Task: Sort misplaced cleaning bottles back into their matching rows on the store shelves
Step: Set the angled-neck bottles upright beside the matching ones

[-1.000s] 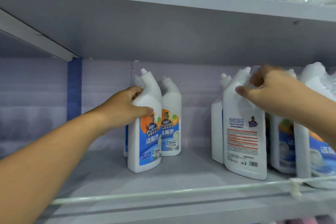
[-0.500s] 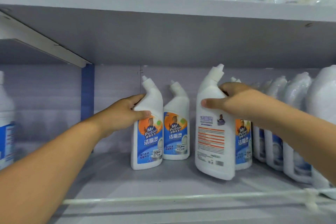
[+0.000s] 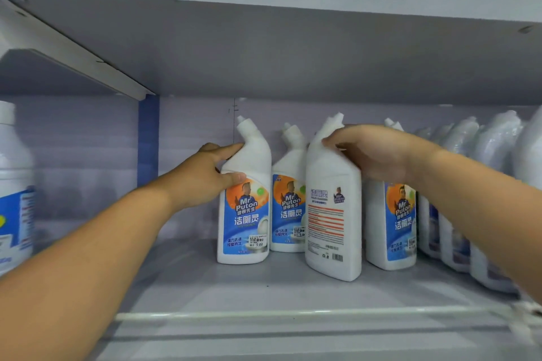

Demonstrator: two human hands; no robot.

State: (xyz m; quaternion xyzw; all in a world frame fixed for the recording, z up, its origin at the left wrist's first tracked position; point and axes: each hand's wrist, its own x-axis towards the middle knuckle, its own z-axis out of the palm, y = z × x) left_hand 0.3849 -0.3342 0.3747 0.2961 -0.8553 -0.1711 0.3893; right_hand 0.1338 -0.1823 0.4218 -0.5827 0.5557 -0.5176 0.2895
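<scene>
My left hand (image 3: 205,177) grips the shoulder of a white angled-neck toilet cleaner bottle (image 3: 245,208) with a blue and orange front label, standing on the grey shelf (image 3: 264,290). My right hand (image 3: 372,155) holds the neck of a second white bottle (image 3: 333,223), turned with its back label and barcode toward me and tilted slightly. Between the two stands another front-facing bottle (image 3: 289,208), set further back. A matching bottle (image 3: 393,223) stands just right of the held one.
A row of shrink-wrapped white bottles (image 3: 475,190) fills the right side. A larger white bottle (image 3: 14,184) stands at far left beyond a blue upright (image 3: 148,141). A white rail (image 3: 293,315) runs along the shelf front. The upper shelf (image 3: 264,38) hangs low overhead.
My right hand has carried the back-facing bottle leftward, close beside the two left bottles. My left hand stays on its bottle.
</scene>
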